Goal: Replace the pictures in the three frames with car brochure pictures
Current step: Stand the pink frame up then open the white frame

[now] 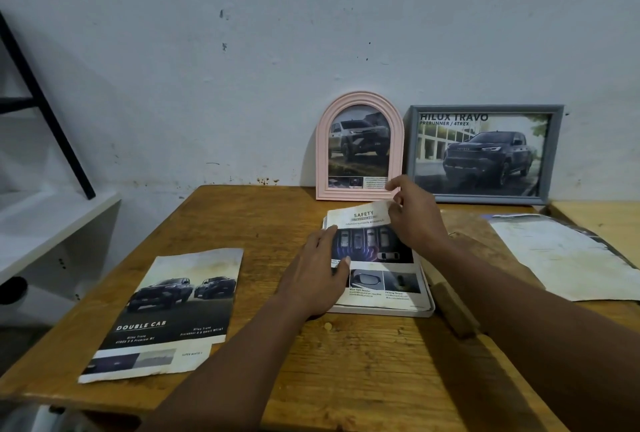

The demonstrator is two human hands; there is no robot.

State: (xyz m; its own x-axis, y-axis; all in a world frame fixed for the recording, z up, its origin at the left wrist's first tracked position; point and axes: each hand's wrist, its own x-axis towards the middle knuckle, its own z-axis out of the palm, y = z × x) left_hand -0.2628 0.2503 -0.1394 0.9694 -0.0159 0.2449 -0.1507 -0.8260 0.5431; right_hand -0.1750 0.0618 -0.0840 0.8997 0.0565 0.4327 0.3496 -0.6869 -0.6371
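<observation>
Lower left of the table (363, 362): spare brochure sheet (164, 313) lying flat, face up, well apart from both hands; set aside, probably left over or waiting.
Centre, left hand (317, 275): spread flat, palm down, fingers apart, pressing the safety page (375, 258) so it cannot slide.
Centre, right hand (414, 216): thumb and fingers pinched on the page's far edge, curling it up, likely to seat it.
Under the page: white frame (424, 308), lying flat as the working base, only its rim showing.
Right edge: worn sheet (568, 258) lying flat, purpose unclear.
Upper centre, against the wall: pink arched frame (360, 194) and grey frame (485, 199), propped upright, both showing truck pictures, so apparently finished.
</observation>
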